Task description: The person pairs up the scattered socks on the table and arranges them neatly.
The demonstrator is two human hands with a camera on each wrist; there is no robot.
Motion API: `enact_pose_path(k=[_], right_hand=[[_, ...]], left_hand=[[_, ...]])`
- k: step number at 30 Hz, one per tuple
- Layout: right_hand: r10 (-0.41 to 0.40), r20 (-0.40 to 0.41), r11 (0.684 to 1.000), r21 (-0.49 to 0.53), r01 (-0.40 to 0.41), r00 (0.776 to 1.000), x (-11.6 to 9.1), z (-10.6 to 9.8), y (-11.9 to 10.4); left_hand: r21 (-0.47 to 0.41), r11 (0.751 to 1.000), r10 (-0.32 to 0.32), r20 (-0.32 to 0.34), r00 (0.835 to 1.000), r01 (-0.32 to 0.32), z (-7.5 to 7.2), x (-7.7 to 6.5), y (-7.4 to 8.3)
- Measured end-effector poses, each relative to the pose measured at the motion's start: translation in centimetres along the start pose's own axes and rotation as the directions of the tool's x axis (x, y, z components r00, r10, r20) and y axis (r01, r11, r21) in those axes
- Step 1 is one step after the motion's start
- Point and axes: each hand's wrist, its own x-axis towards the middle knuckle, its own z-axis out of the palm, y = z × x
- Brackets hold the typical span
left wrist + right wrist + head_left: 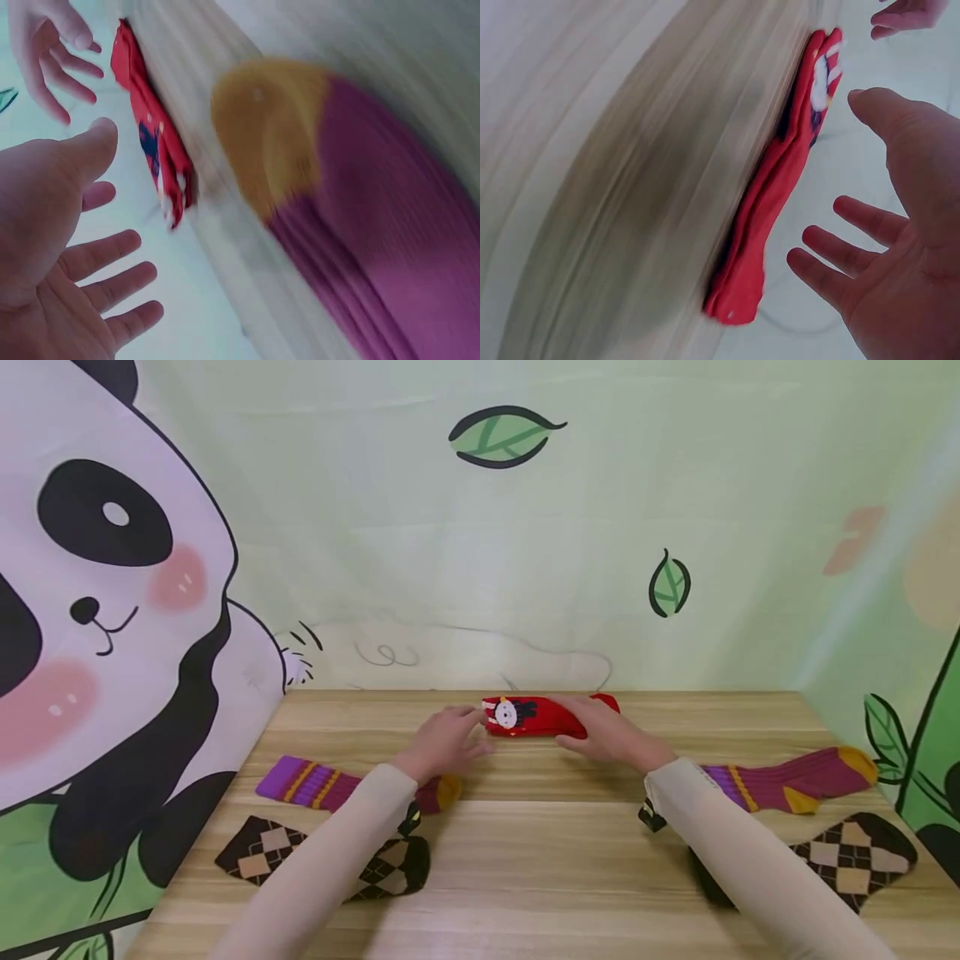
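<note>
Pale green cloth (pixel 360 502) with a big cartoon panda hangs behind the wooden counter (pixel 495 893), and close to its foot, at the far edge of the wood, lies the red sock bundle (pixel 536 717). From where I stand it runs lengthwise from side to side, printed end to the left. Its edge shows two layers, though I can't tell whether that's a pair or one sock doubled over.

Left grip (pixel 442 743) hovers just beside the printed end; right grip (pixel 607 731) hangs over the other half. Both have their fingers apart, holding nothing.

For handling it well, I'd bring both in low and level, thumb on the near side and fingers on the far side, and pinch through both layers so neither slips out of line. Soft knit like this would likely ruck up if pushed along the wood, so a light lift looks wiser than a drag.

I'd mind the forearms too: they pass over the left maroon sock (pixel 300 781), the right maroon sock (pixel 817 781), and the argyle socks (pixel 855 860) nearer the person, where a low sleeve could nudge them askew.
</note>
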Motion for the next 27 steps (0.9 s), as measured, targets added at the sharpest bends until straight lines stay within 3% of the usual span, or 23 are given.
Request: enact_pose_path(k=[11,16,27], right_hand=[[-0.019,0.025,1.000,0.022,0.019,0.999,1.6,0.9,-4.2],[-0.041,0.044,0.999,0.028,0.040,0.998,2.3,1.5,-6.1],[-0.182,0.065,0.983,0.009,0.181,0.981,4.4,3.1,-9.8]], left_hand=[[0.009,1.000,-0.023,-0.133,0.991,0.024,-3.4,-4.6,-4.9],[-0.013,0.998,-0.056,-0.135,0.989,0.055,-4.2,-6.9,-6.7],[0.003,0.993,-0.116,-0.142,0.983,0.118,-5.8,-11.1,-10.7]])
